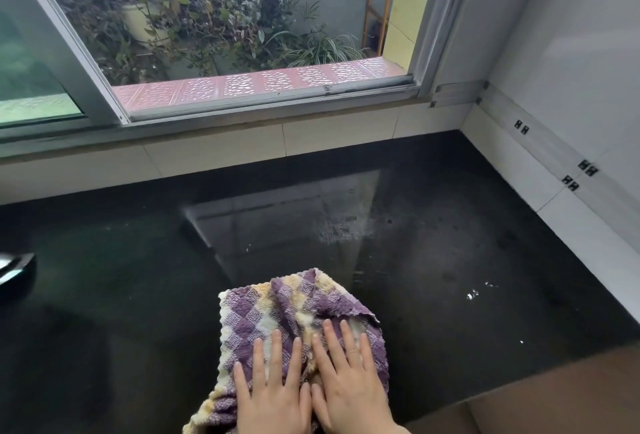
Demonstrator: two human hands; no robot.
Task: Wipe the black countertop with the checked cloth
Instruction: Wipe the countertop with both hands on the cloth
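Note:
A purple, yellow and white checked cloth (pixel 277 309) lies crumpled on the black countertop (pixel 121 295) near its front edge. My left hand (pixel 273 388) and my right hand (pixel 349 378) rest side by side, flat on the cloth's near part, fingers spread and pointing away from me, palms pressing down. Neither hand curls around the fabric. The countertop is glossy and reflects the window; a pale smudge (pixel 341 231) and small white specks (pixel 472 294) lie on it to the right of and beyond the cloth.
A sliding window (pixel 242 17) stands open behind the counter above a tiled ledge. White tiled wall (pixel 571 69) with outlets (pixel 521 127) bounds the right side. A dark object (pixel 15 269) pokes in at the left edge. Brown floor (pixel 571 392) shows at bottom right.

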